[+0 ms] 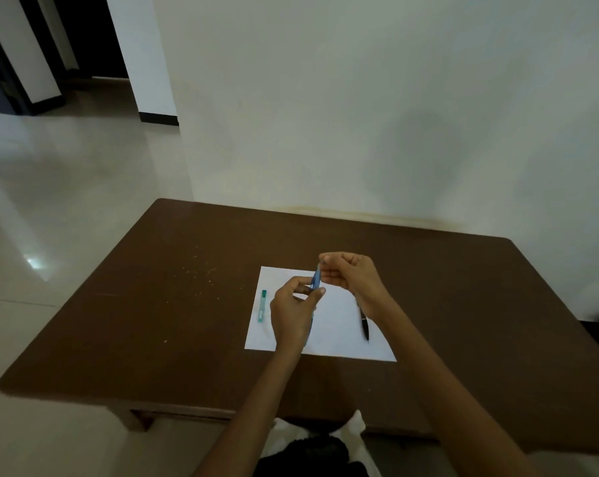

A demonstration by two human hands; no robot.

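**Blue pencil held in both hands above the sheet**

Everything is placed relative to the white sheet point(339, 325), which lies flat on the brown table point(153, 321), towards the near edge.

- Just left of the sheet: a green lead tube point(261, 306) is laid on the table, apart from the paper's left edge and roughly parallel to it. It is touched by nothing.
- Over the sheet's left half: the left hand point(291, 313) is raised off the paper with its fingers curled. The blue pencil point(315, 280) is gripped in it between thumb and fingers, around mid-barrel.
- Above the sheet, left of centre: the blue pencil is carried clear of the paper and tilted, upper end away from the person. Its lower end is seen poking out below the left hand.
- Over the sheet's far edge, centre: the right hand point(355, 277) is held with fingers curled, and the pencil's upper tip is pinched between thumb and fingertips. The exact contact is blurred.
- On the sheet's right part: a black pen point(364, 323) is laid on the paper, tip towards the person. Its far end is covered by the right wrist.
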